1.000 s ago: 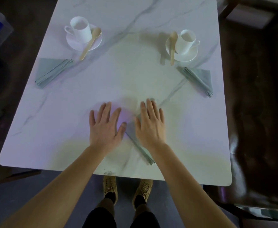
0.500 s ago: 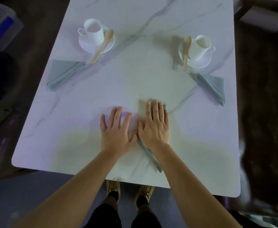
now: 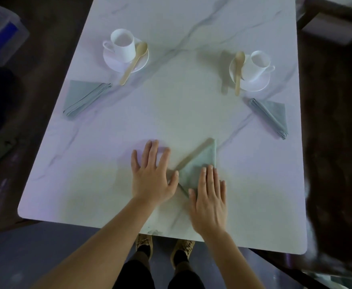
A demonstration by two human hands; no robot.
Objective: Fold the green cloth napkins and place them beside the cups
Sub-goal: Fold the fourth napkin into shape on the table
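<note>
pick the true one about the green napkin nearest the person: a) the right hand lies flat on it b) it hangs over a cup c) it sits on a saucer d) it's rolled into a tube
A: the right hand rests with straight fingers on the near part of the green napkin, which lies folded in a triangle on the table.

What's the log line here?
step: pressing near napkin flat | left hand: open, on table beside it | right hand: open, on it | done: left napkin, right napkin folded beside cups
</note>
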